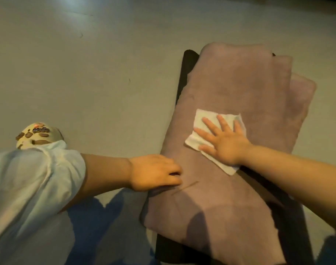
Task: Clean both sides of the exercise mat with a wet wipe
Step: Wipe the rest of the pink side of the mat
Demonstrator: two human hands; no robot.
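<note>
Mat: soft mauve folded exercise mat [230, 88], limp (judged light); hold at edge.
Right hand [223, 142]: fingers flat, pressing white wet wipe [203, 119].
Left hand [153, 172]: fingers curled, gripping mat edge.

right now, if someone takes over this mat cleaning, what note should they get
Right hand: flat, fingers spread, pressing the white wet wipe on the mauve mat's top face.
Left hand: fingers curled over the mat's left edge, steadying it.
The mat lies folded on the floor, over a dark layer.
Done: wiping of the upper side is under way.
Left: finish this side, flip, wipe the other.
</note>
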